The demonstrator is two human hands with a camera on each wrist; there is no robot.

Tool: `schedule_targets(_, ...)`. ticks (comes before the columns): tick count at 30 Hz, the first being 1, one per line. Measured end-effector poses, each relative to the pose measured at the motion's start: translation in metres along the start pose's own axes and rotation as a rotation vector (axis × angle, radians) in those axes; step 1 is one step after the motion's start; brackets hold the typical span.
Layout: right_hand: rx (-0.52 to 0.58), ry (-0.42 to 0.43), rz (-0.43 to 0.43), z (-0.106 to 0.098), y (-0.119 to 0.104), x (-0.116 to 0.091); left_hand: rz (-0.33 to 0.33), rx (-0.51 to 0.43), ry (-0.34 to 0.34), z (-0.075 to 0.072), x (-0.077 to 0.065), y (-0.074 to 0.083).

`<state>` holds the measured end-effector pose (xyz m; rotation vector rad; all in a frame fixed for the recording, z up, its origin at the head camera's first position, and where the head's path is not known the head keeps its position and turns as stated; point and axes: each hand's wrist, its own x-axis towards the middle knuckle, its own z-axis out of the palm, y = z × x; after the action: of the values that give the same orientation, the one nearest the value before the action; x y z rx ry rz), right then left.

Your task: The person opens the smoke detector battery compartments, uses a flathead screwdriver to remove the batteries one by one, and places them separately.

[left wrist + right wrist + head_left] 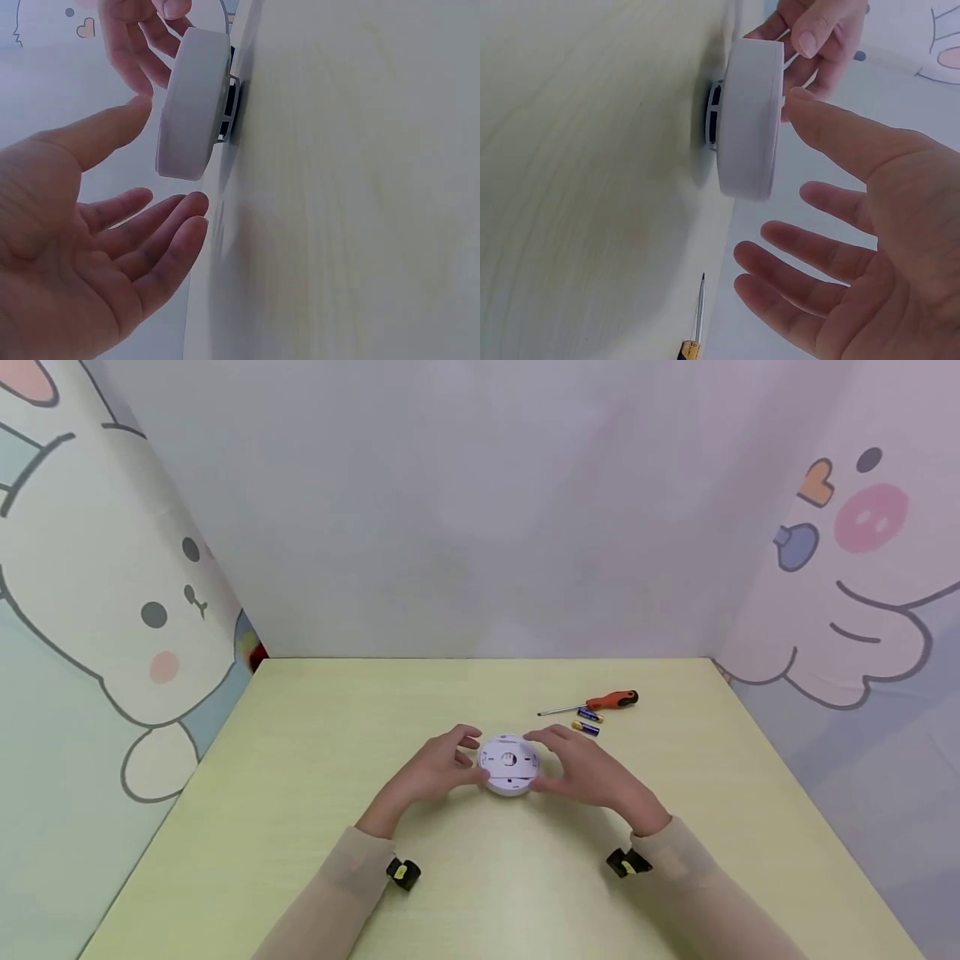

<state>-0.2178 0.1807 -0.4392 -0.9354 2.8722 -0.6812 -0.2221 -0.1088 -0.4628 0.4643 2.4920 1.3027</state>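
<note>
A round white smoke detector [509, 765] lies upside down on the table, its back plate with a central hole facing up. Its slotted vent [229, 111] is underneath, against the tabletop. On its left side is my left hand [442, 766], thumb tip at the rim and the other fingers loosely bent and apart from the body. My right hand [585, 766] mirrors this on the right, its thumb [840, 131] near the back plate's edge and its fingers spread. Neither hand wraps round the detector.
Beyond my right hand lie two blue-and-gold batteries [586, 727] and a screwdriver [611, 700] with a red and black handle, its tip pointing left. A pale curtain [480, 527] stands behind the yellowish table [337, 710], with cartoon-printed cloth on both sides.
</note>
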Motion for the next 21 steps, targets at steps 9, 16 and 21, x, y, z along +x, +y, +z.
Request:
schedule_targets(9,0.011,-0.027,0.013,0.0041,-0.0003,0.0022,0.014,0.011,-0.021,-0.0021,0.0013,0.0068)
schedule_targets(16,0.031,-0.046,0.049,0.0045,-0.0026,0.0043,0.029,0.058,-0.038,-0.0016,0.0044,0.0088)
schedule_targets(21,0.031,-0.044,0.043,0.006,0.0002,0.004,0.043,0.069,-0.05,-0.0001,0.0062,0.0095)
